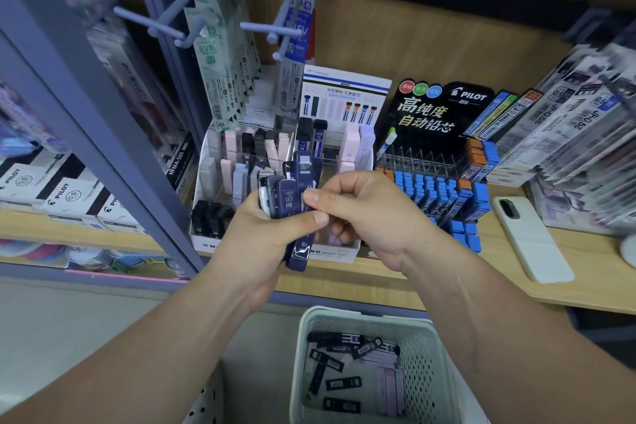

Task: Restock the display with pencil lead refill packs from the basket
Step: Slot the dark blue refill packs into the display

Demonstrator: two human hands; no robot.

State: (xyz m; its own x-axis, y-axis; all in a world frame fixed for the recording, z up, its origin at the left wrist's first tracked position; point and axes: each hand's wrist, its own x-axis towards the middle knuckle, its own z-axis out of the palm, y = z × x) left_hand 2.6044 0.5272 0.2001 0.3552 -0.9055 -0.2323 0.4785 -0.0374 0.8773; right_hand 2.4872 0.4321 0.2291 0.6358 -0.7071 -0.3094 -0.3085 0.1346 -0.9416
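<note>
My left hand grips a bunch of dark blue pencil lead refill packs in front of the white display. My right hand pinches one dark blue pack in that bunch between thumb and forefinger. The display's compartments hold pink, lilac, black and blue packs. Below, a white perforated basket holds several black packs and some pale pink ones.
A black Pilot lead display with blue and orange packs stands to the right on the wooden shelf. A white phone lies on the shelf. Hooks with hanging refills jut out above. A grey frame post stands left.
</note>
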